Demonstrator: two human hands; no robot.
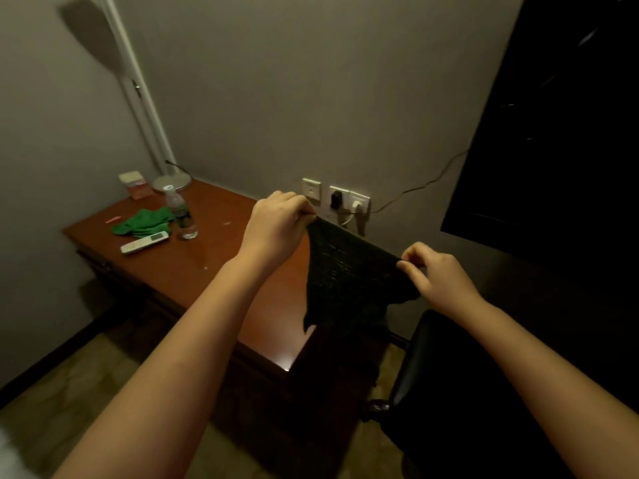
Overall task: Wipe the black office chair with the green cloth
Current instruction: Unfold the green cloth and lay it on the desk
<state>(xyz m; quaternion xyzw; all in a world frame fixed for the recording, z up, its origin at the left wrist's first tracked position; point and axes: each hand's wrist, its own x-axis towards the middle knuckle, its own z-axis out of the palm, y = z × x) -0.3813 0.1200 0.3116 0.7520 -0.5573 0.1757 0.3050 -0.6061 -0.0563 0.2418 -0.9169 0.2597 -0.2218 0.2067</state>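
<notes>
Two hands on one cloth [349, 271] right now: the left hand [276, 223] pinches one top corner and the right hand [439, 274] pinches the other, so it hangs spread out in the middle of the frame. It reads as very dark green in this dim light, with a ribbed, waffle-like weave and a ragged bottom edge. The chair [449, 392] is at lower right, black and slightly glossy, probably faux leather, and the cloth isn't touching it yet.

My take on the step: fold that cloth into a flat pad before going in. A loose sheet just drags and bunches on a smooth seat. Then use long overlapping strokes and flip to a clean face when one side gets grubby. That textured weave should grab dust fine.

Second, brighter green rag [145, 221] sits crumpled at left on the polished reddish tabletop [214, 257], just beside a clear plastic bottle [179, 212] and a white remote [144, 242].
</notes>
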